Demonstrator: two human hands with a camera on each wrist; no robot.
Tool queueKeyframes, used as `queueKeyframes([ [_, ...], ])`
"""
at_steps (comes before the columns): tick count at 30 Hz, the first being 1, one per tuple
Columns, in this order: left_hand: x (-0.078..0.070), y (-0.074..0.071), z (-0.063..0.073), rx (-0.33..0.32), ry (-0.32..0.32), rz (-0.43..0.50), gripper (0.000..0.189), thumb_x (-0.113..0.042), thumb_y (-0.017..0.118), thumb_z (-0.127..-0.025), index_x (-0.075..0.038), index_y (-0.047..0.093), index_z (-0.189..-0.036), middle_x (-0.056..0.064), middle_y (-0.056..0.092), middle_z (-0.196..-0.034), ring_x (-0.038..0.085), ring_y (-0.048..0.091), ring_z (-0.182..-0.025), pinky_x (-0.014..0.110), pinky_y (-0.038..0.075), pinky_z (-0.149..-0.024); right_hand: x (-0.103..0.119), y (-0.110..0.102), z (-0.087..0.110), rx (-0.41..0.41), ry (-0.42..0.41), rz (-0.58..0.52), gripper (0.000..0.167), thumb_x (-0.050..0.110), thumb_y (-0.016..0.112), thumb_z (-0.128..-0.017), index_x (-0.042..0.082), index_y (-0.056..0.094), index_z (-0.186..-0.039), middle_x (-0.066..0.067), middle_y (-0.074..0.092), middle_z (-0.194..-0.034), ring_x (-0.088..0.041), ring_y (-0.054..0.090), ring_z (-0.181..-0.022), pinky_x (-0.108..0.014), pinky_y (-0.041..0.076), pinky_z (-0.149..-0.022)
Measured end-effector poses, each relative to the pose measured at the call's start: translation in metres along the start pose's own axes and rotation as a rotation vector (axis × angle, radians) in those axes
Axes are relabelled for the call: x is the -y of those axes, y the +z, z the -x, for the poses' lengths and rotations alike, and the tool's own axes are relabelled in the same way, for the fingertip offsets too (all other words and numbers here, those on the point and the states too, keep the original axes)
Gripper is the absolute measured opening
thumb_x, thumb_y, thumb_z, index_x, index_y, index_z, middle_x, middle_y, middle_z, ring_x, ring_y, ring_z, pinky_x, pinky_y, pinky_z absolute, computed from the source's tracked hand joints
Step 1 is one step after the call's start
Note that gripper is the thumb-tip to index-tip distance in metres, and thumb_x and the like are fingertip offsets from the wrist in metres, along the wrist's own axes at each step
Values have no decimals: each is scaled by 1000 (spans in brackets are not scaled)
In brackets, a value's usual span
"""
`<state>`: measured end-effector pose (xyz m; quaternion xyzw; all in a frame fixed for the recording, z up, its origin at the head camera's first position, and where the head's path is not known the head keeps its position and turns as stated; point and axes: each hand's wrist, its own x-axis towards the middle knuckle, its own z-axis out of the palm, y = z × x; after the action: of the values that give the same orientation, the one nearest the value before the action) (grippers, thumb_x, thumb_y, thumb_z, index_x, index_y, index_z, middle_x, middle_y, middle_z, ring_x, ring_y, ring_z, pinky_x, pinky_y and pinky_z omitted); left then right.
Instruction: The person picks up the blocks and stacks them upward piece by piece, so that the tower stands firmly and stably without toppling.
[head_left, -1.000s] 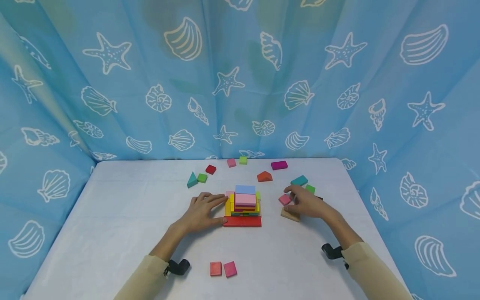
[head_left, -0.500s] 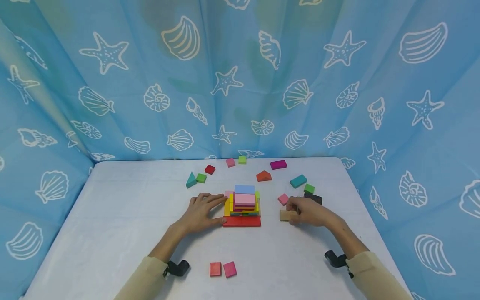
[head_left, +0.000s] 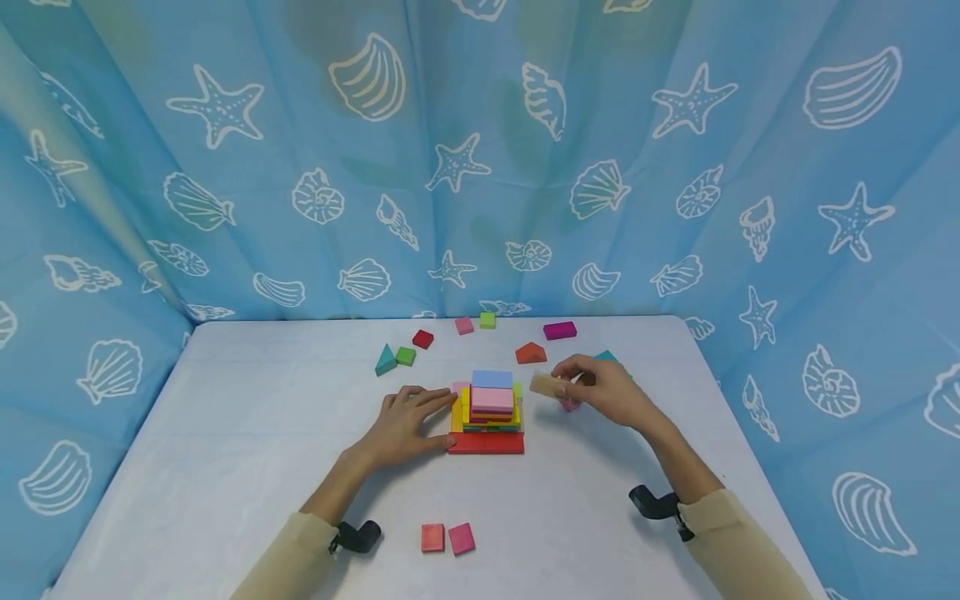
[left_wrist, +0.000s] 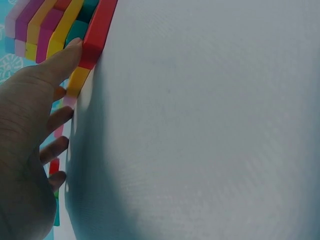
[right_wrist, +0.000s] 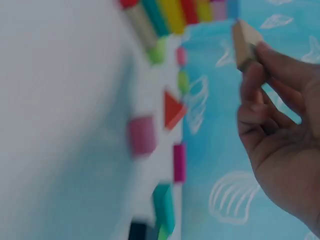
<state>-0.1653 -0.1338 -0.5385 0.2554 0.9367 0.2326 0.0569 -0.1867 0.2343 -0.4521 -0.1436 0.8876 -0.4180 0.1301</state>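
Observation:
A stepped stack of coloured building blocks [head_left: 492, 400] stands mid-table, with a long red block [head_left: 486, 443] along its front and a light blue block [head_left: 492, 379] at the top back. My left hand [head_left: 405, 425] lies at the stack's left side, fingers fairly straight; in the left wrist view its thumb [left_wrist: 67, 57] touches the end of the red block. To the right of the stack, my right hand [head_left: 611, 392] pinches a plain wooden block [right_wrist: 243, 45] between thumb and fingers, raised off the table. A pink block [head_left: 570, 406] is partly hidden under that hand.
Behind the stack lie an orange triangular block [head_left: 531, 353], a magenta block [head_left: 559, 331] and several small cubes. A teal triangular block [head_left: 386, 360] sits back left. Two squarish blocks, one orange-red [head_left: 432, 537] and one pink [head_left: 462, 537], lie near the front. A patterned curtain [head_left: 480, 167] hangs behind.
My right hand has taken hold of the wooden block, lifted it from the table and carried it left and back towards the stack. My left hand has stayed in place.

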Motion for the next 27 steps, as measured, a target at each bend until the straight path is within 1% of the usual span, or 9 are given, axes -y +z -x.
queueKeyframes([
  [2, 0, 0, 0, -3, 2, 0, 81, -62, 71, -84, -31, 44, -153, -4, 46, -155, 27, 36, -140, 53, 32, -107, 13, 1, -5, -46, -5, -77, 36, 36, 76, -90, 17, 68, -121, -7, 64, -114, -26, 62, -94, -46, 56, -81],
  [4, 0, 0, 0, -10, 11, 5, 81, -61, 71, -84, -30, 44, -153, -4, 46, -155, 27, 35, -140, 53, 32, -106, 24, 5, -11, -82, -19, -147, 37, 37, 76, -90, 17, 69, -120, -7, 64, -114, -31, 61, -96, -45, 55, -80],
  [6, 1, -1, -1, -13, 16, 3, 81, -61, 71, -84, -30, 43, -154, -4, 46, -155, 26, 35, -140, 53, 31, -107, 32, 10, -17, -95, -58, -195, 33, 36, 75, -91, 18, 72, -119, -7, 65, -112, -35, 61, -96, -42, 55, -78],
  [9, 1, 0, -3, -20, 17, 1, 82, -62, 71, -84, -30, 43, -154, -4, 46, -155, 26, 35, -140, 53, 31, -108, 40, 20, -24, -91, -110, -228, 28, 35, 73, -93, 20, 75, -116, -4, 68, -109, -34, 62, -96, -38, 53, -78],
  [11, 1, 0, -4, -14, 9, -3, 83, -63, 70, -84, -31, 42, -154, -5, 46, -155, 25, 35, -140, 53, 31, -108, 42, 27, -29, -87, -129, -226, 26, 36, 73, -93, 21, 76, -115, -1, 70, -109, -29, 62, -96, -37, 52, -79],
  [14, 1, 1, -4, -9, 2, -2, 83, -64, 70, -83, -32, 42, -154, -5, 47, -155, 26, 36, -140, 53, 32, -108, 46, 37, -32, -96, -116, -197, 24, 39, 73, -92, 25, 77, -112, 4, 71, -108, -23, 61, -98, -38, 52, -81],
  [20, 0, 2, -2, -23, 15, 14, 81, -60, 72, -83, -29, 45, -153, -2, 48, -154, 28, 37, -138, 54, 32, -107, 45, 47, -36, -127, -109, -114, 25, 41, 74, -91, 25, 78, -110, 7, 71, -103, -22, 58, -97, -37, 51, -77],
  [23, -1, 1, -1, -23, 14, 15, 81, -60, 72, -83, -29, 45, -153, -2, 48, -154, 28, 37, -138, 54, 32, -107, 43, 49, -38, -138, -110, -97, 26, 41, 74, -91, 25, 78, -111, 7, 70, -101, -22, 57, -96, -36, 49, -75],
  [27, 0, 1, -1, -20, 10, 12, 81, -61, 72, -83, -29, 45, -153, -3, 48, -154, 27, 37, -139, 54, 32, -107, 41, 52, -40, -132, -107, -80, 27, 42, 73, -92, 24, 78, -112, 7, 69, -102, -20, 57, -97, -35, 50, -75],
])
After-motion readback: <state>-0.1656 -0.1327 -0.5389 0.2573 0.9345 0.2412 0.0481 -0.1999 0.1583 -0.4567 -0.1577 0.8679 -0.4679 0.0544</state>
